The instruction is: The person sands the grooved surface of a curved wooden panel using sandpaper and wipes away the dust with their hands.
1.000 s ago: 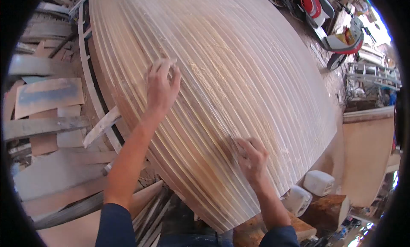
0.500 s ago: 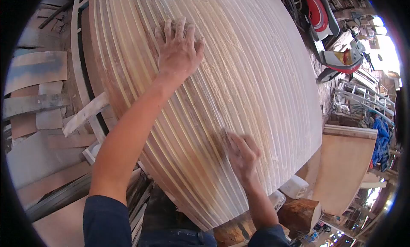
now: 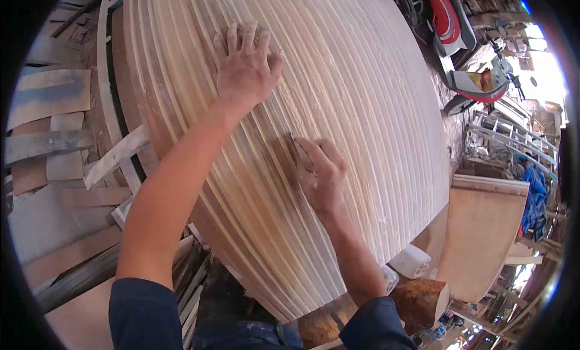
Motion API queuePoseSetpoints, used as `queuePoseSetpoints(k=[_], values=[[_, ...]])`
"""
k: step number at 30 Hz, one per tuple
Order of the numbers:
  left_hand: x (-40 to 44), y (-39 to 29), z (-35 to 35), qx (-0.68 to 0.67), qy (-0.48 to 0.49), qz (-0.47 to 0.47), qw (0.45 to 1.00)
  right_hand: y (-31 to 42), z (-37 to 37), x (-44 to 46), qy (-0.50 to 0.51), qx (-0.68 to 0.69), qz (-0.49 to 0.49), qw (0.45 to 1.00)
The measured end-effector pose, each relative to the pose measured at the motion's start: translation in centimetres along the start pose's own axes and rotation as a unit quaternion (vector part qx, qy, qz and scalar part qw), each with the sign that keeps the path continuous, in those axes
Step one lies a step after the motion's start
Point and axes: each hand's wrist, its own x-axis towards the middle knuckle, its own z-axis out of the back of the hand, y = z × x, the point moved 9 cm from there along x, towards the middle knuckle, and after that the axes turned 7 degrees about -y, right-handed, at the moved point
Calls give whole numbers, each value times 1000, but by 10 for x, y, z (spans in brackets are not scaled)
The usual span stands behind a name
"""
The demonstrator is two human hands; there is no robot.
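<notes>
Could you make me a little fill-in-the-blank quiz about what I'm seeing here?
1. The spread hand lying on the striped wood is the person's ____ hand.
2. The other hand has its fingers ____ rather than straight.
3. The sleeves are dark ____.
4. The plastic jug beside the log is ____.

Missing words: left; bent; blue; white.
</notes>
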Motion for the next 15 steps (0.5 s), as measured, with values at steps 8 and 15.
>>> queuePoseSetpoints(k=[8,15], values=[[1,-2,1,2,-5,2,1000,-15,12,-33,-3,-13,-20,1000],[0,-3,-2,14,-10,-11,1000,-17,23,-54,-3,-6,-14,1000]])
